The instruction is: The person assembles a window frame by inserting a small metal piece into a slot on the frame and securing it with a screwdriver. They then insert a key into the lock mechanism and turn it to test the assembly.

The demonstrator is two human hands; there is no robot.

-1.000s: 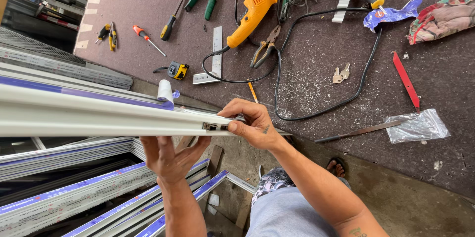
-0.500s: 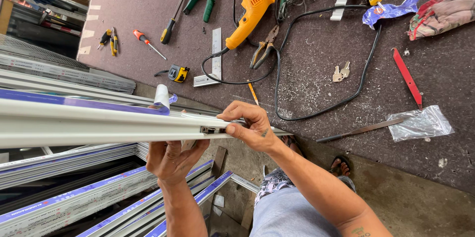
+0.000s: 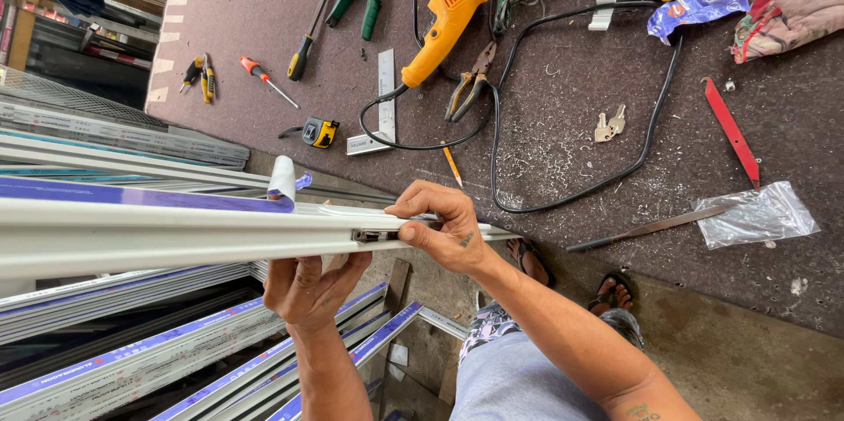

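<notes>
Your left hand is cupped under a long white aluminium profile, fingers curled up against its underside and carrying it from below. Your right hand closes over the same profile near its end, thumb and fingertips pinching a small metal fitting set into the channel; what kind of fitting it is you cannot quite tell from here. The profile runs level across the view from the left edge to just past your right hand, held in the air in front of the tabletop, with a strip of blue protective film along its upper edge and a peeled flap standing up near the middle. More film-covered profiles lie stacked below and to the left. On the dark, swarf-strewn tabletop beyond your hands lie an orange corded drill, its black cable looping toward you, pliers, a pencil, a yellow tape measure, a steel square, a pair of keys, a red-handled screwdriver and a clear plastic bag at the right.
</notes>
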